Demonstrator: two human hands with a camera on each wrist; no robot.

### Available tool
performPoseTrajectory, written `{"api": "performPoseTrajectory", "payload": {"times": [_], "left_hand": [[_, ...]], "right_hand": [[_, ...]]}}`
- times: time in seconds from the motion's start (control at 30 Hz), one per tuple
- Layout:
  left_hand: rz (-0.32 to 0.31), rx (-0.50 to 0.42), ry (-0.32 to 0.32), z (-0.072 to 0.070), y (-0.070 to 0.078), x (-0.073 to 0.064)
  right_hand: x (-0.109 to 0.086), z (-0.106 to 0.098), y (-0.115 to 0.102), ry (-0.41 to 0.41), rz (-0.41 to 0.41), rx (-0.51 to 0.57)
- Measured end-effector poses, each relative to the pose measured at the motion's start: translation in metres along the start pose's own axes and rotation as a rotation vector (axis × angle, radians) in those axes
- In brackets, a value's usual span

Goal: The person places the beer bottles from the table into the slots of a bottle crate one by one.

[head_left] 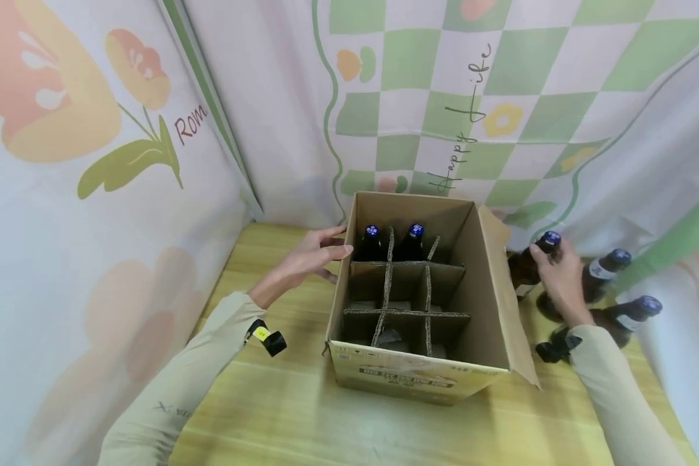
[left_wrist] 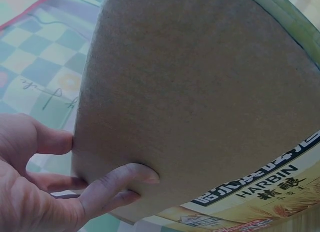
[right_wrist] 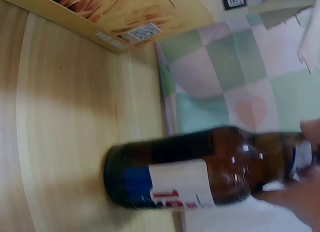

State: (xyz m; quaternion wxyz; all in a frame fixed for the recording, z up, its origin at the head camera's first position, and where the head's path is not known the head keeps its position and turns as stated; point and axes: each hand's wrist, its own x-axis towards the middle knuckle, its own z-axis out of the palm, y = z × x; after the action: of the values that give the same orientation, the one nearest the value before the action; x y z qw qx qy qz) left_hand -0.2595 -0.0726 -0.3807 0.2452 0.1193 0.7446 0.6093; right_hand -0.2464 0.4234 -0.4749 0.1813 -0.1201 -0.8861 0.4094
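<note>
An open cardboard box [head_left: 410, 375] stands on the table with a cardboard divider [head_left: 408, 314] inside. Two blue-capped brown bottles [head_left: 371, 243] sit in its far compartments, at the left and the middle. My left hand [head_left: 311, 259] touches the box's left side near the far corner. In the left wrist view, the fingers [left_wrist: 120, 179] of that hand rest against the plain brown cardboard. To the right of the box, my right hand [head_left: 562, 281] grips a brown beer bottle [head_left: 524, 268] by its neck. A white and blue label shows on this beer bottle [right_wrist: 180, 177] in the right wrist view.
Two more capped beer bottles [head_left: 600, 275] are to the right of my right hand, close to the curtain. A flap [head_left: 509, 310] hangs outward from the box's right side. Patterned curtains [head_left: 285, 116] surround the wooden table [head_left: 279, 401] at the back and sides.
</note>
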Motion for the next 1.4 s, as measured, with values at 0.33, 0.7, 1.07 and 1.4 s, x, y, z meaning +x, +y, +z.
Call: {"api": "performPoseTrajectory", "payload": {"times": [0.33, 0.7, 1.07, 1.4], "left_hand": [[0.002, -0.003, 0.002, 0.000, 0.002, -0.002], [-0.008, -0.017, 0.002, 0.001, 0.001, 0.001], [0.020, -0.015, -0.003, 0.001, 0.000, -0.001], [0.008, -0.025, 0.001, 0.001, 0.001, -0.001]], "right_hand": [[0.002, 0.001, 0.009, 0.090, -0.052, -0.021], [0.001, 0.014, 0.011, 0.230, -0.077, 0.060], [0.003, 0.015, 0.001, 0.277, -0.134, 0.071], [0.002, -0.006, -0.034, 0.219, 0.040, 0.118]]}}
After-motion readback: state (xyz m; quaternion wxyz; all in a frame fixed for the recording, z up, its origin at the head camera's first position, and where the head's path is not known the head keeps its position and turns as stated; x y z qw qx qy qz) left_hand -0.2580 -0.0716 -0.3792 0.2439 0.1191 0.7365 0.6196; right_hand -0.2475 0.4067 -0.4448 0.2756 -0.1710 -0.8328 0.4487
